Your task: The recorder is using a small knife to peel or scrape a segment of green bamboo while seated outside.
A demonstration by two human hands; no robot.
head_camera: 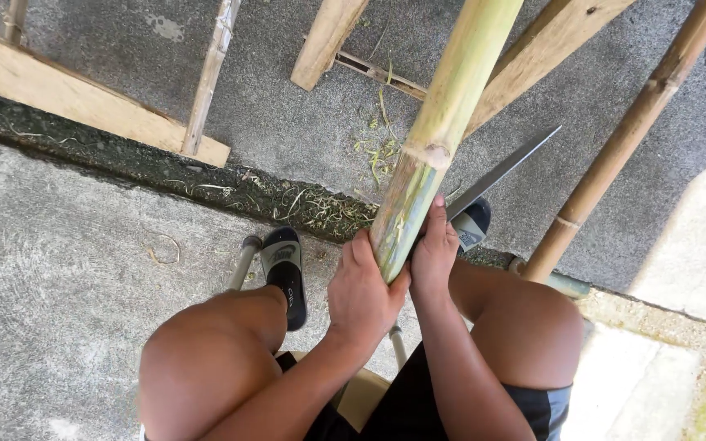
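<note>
Green bamboo pole (439, 135) is leaning up between my knees, left hand (363, 296) fingers wrapped round its lower end, right hand (433, 260) gripping the knife (502, 173) just beside it, so I'd shave away from me.

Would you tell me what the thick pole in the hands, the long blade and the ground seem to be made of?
Thick pole: green bamboo, judging by its ringed node and streaky, scraped skin. Long blade: apparently bare metal, grey with a dull sheen. Ground: rough grey concrete, grainy and stained.
</note>
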